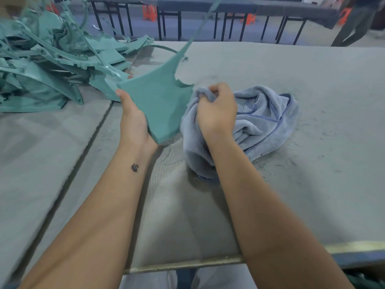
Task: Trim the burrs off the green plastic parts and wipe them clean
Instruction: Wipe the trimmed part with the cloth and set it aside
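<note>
My left hand (pixel 131 115) holds a green plastic part (pixel 160 97) by its left edge, lifted above the table. The part is broad and matte at the bottom and narrows into a long thin strip that runs up and away past the top of the view. My right hand (pixel 216 110) grips a bunched fold of a pale blue cloth (pixel 264 119), just right of the part's lower edge. Most of the cloth lies crumpled on the grey table (pixel 312 184); the gripped fold is raised.
A large heap of green plastic parts (pixel 45 65) fills the table's far left. Fine green shavings dot the surface around the cloth. A seam (pixel 83 151) splits the table into two slabs. Beyond the far edge stand dark table frames, orange stools and a person's legs (pixel 354 24).
</note>
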A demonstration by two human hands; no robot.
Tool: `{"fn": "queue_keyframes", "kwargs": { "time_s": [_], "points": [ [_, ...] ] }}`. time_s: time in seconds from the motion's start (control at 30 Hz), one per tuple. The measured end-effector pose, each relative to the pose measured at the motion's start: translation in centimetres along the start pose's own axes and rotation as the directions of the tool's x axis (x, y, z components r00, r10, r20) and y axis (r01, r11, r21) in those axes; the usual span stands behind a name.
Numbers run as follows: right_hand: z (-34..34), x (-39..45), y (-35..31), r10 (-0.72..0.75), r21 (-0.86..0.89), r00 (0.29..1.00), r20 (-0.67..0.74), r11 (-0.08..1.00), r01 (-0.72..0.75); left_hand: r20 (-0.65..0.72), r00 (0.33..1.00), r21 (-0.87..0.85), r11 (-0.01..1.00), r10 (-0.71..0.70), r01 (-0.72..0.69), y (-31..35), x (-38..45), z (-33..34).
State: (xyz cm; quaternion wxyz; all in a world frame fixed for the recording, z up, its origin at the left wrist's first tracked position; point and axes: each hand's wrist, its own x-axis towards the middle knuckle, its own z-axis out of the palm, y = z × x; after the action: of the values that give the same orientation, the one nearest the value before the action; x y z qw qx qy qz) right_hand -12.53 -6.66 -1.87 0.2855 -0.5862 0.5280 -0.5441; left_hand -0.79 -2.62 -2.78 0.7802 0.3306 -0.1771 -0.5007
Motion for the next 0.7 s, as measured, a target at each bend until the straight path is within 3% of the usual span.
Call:
{"fn": "queue_keyframes", "kwargs": {
  "time_s": [0.07, 0.13, 0.17, 0.23, 0.3, 0.37, 0.6, 0.7],
  "points": [
    [-1.0, 1.1, 0.4, 0.195, 0.168, 0.976, -0.102, 0.97, -0.176, -0.076, 0.997, -0.037, 0.999, 0.01, -0.012, 0.5, 0.1, -0.4],
    [-1.9, 1.7, 0.6, 0.329, 0.365, 0.939, -0.096, 0.89, -0.275, -0.111, 0.993, -0.082, 0.995, 0.038, -0.048, 0.8, 0.3, -0.7],
    [-2.2, 1.7, 0.5, 0.321, 0.391, 0.946, -0.043, 0.877, -0.279, -0.111, 0.993, -0.12, 0.991, 0.048, -0.062, 0.8, 0.3, -0.6],
    [-1.9, 0.8, -0.1, 0.181, 0.399, 0.963, 0.202, 0.882, -0.249, -0.094, 0.995, -0.192, 0.981, 0.024, -0.042, 0.6, 0.2, -0.3],
    [-1.2, -0.3, -0.6, 0.014, 0.38, 0.874, 0.485, 0.897, -0.225, -0.055, 0.998, -0.179, 0.984, 0.003, -0.013, 0.3, 0.1, -0.1],
    [-0.8, -0.9, -0.9, -0.064, 0.305, 0.797, 0.601, 0.94, -0.155, -0.004, 1.0, -0.098, 0.995, -0.005, 0.005, -0.1, 0.1, 0.0],
    [-1.0, -0.7, -0.5, -0.109, 0.251, 0.86, 0.499, 0.968, -0.023, 0.103, 0.985, 0.017, 0.99, -0.14, 0.139, -1.0, -0.6, 0.6],
    [-0.9, -0.4, -0.4, -0.066, 0.243, 0.934, 0.35, 0.97, -0.022, 0.017, 0.994, -0.002, 0.994, -0.106, 0.106, -0.9, -0.7, 0.5]
  ]
}}
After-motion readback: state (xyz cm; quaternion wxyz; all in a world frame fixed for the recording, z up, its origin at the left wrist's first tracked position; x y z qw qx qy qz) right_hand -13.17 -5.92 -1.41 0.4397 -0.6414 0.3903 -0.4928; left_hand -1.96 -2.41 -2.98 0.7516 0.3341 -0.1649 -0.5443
